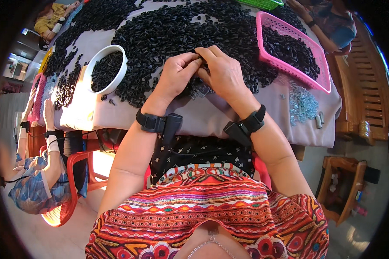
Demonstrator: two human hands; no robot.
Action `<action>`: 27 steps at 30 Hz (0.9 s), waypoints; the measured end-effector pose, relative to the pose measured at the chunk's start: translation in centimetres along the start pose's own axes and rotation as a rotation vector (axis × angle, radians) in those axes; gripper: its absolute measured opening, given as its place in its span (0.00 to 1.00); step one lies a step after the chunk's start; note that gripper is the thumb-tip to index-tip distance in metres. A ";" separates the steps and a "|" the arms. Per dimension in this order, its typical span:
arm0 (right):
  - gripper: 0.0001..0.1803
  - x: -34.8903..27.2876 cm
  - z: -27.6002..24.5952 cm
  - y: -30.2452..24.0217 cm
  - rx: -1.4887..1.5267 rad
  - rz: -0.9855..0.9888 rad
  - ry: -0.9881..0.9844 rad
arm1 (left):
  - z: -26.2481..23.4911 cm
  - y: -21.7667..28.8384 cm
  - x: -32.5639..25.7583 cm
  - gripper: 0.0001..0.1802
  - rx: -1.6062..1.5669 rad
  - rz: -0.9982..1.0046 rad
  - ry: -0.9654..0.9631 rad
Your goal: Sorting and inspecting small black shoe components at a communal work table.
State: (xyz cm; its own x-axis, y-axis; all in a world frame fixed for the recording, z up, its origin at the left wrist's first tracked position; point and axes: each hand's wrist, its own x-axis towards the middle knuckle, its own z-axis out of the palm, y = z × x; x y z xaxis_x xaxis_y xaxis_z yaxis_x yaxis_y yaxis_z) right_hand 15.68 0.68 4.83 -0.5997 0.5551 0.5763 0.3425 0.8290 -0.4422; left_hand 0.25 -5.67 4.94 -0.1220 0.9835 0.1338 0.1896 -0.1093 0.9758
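Note:
Above the near part of the table, my left hand and my right hand meet, with their fingertips touching. Both are closed in a pinch. Whatever sits between the fingers is small, dark and mostly hidden, so its kind cannot be made out. Beneath and beyond them spreads a wide heap of small black plastic pieces. Some small clear pieces lie just below my hands, partly covered by them.
Left of my hands stands a white round basin of black pieces; to the right, a pink basket holds more. Clear pieces lie on the cloth near its right edge. Co-workers sit left, far left and far right; one uses a red chair.

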 end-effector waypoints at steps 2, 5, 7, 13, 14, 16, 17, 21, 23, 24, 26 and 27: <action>0.22 0.0 -0.1 0.1 0.001 0.000 -0.004 | -0.1 0.0 0.0 0.13 0.016 -0.003 0.004; 0.21 -0.1 0.1 0.4 -0.018 0.009 -0.026 | -0.2 -0.3 0.1 0.13 0.032 0.007 -0.017; 0.20 -0.1 0.3 0.7 -0.001 0.009 -0.011 | -0.1 -0.4 0.2 0.14 -0.019 -0.001 -0.072; 0.16 -0.2 0.9 0.7 -0.023 0.046 -0.040 | -0.1 -0.8 0.1 0.14 0.013 -0.026 -0.050; 0.16 -0.2 0.8 0.4 -0.051 0.064 -0.060 | -0.1 -0.7 0.0 0.14 0.014 -0.027 -0.049; 0.16 -0.2 0.9 0.2 -0.047 0.073 -0.059 | 0.1 -0.5 -0.2 0.14 0.008 0.004 -0.015; 0.16 -0.2 0.9 0.2 -0.046 0.082 -0.056 | 0.1 -0.4 -0.2 0.14 0.009 0.005 -0.014; 0.16 -0.1 0.9 0.4 0.021 0.052 0.018 | 0.1 -0.5 0.0 0.14 0.022 0.009 -0.018; 0.17 0.0 0.5 0.3 0.038 0.077 -0.008 | 0.1 -0.5 0.0 0.13 0.007 0.011 -0.021; 0.17 0.0 0.4 0.3 0.037 0.077 -0.007 | 0.2 -0.5 -0.1 0.14 0.009 0.021 -0.003; 0.17 0.0 0.3 0.3 0.052 0.064 -0.005 | 0.3 -0.4 -0.2 0.14 0.010 0.031 0.015; 0.17 0.0 0.3 0.3 0.051 0.065 -0.005 | 0.3 -0.3 -0.2 0.14 0.006 0.018 0.009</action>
State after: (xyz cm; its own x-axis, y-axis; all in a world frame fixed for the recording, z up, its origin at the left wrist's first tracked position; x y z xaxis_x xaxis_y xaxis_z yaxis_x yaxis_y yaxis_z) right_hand 15.60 0.91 4.46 -0.5809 0.6073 0.5420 0.3436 0.7866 -0.5131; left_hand 0.47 -5.84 4.60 -0.1272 0.9800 0.1533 0.1977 -0.1264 0.9721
